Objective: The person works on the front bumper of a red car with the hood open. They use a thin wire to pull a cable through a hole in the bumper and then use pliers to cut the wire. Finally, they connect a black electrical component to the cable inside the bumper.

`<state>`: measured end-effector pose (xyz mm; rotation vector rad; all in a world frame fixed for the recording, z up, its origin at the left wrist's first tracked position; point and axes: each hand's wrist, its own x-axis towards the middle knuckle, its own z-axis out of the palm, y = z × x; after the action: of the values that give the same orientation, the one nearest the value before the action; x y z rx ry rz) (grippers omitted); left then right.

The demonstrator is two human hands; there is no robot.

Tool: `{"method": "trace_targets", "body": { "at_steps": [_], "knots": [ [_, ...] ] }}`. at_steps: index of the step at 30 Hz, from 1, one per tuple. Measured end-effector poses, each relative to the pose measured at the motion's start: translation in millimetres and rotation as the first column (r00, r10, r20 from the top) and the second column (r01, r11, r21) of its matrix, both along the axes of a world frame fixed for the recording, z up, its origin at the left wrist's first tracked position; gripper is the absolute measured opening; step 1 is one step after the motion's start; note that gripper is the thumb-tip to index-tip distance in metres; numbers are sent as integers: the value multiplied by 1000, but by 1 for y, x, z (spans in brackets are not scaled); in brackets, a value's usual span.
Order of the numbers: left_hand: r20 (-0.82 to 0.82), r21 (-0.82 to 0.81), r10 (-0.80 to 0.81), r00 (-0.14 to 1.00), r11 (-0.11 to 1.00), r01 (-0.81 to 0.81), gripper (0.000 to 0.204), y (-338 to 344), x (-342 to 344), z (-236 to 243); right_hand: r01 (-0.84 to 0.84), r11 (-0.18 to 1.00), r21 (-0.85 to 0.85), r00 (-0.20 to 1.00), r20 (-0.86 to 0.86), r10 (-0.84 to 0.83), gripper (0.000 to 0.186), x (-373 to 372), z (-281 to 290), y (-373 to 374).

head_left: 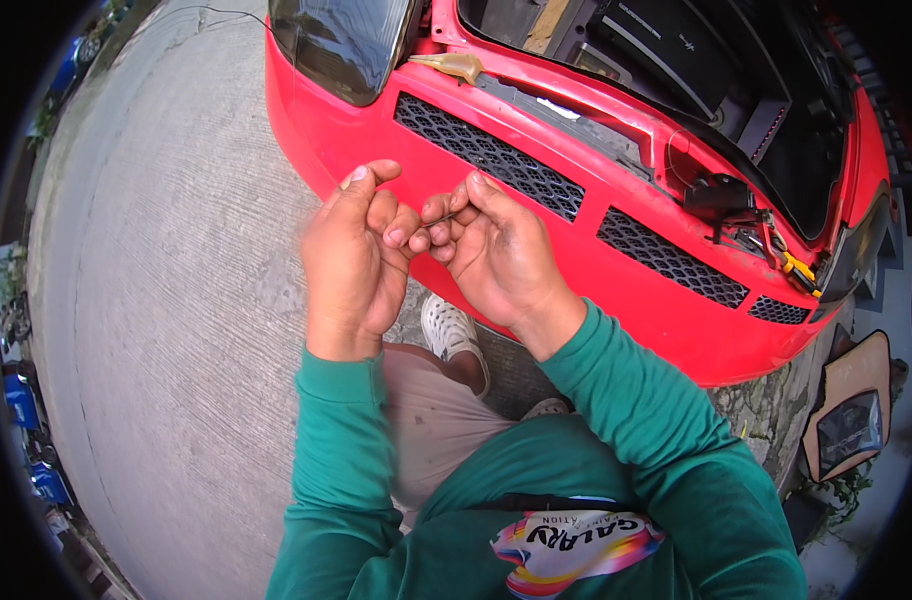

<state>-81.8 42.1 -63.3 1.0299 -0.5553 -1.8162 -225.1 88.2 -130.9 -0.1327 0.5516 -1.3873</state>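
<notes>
The right hand (501,250) has its grip pinched on a thin dark strand (438,220), which lies in the narrow space between the two hands; the left hand (354,250) faces it, its curled fingers meeting the right fingertips, its thumb raised near the bent forefinger; whether the left grip is closed on the strand one cannot tell. Just beyond the hands is a red bumper (666,335) with black mesh grilles (491,155); on the ledge above lies a beige pointed piece (456,66), near a dark lamp (341,45); to the right, yellow-handled tools (800,268) rest near a black object (718,197); the open compartment holds a black boxy unit (666,50). Below the hands, a white perforated clog (448,328) stands on grooved concrete (176,260); green sleeves (636,390) cover both forearms.
</notes>
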Motion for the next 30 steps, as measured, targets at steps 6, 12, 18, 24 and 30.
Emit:
{"method": "trace_targets", "body": {
  "at_steps": [6, 12, 18, 24, 30],
  "knots": [
    [21, 39, -4, 1000, 999, 3, 25, 16, -9, 10, -103, 992, -70, 995, -7, 103, 35, -10, -3, 4],
    [-20, 32, 6, 1000, 999, -5, 25, 23, -18, 10, -134, 988, -78, 990, -53, 130, 35, -20, 7, 3],
    [-142, 20, -9, 990, 1000, 12, 26, 9, -21, 6, -74, 995, -71, 992, -110, 66, 32, -23, 18, -10],
    [-127, -97, -30, 991, 995, 18, 26, 16, -20, 4, -59, 997, -48, 994, -96, 55, 33, -20, 15, -3],
    [-93, 10, 16, 996, 1000, -15, 24, 30, -23, 10, -74, 996, 45, 987, -140, 80, 35, -16, 17, 9]
  ]
}}
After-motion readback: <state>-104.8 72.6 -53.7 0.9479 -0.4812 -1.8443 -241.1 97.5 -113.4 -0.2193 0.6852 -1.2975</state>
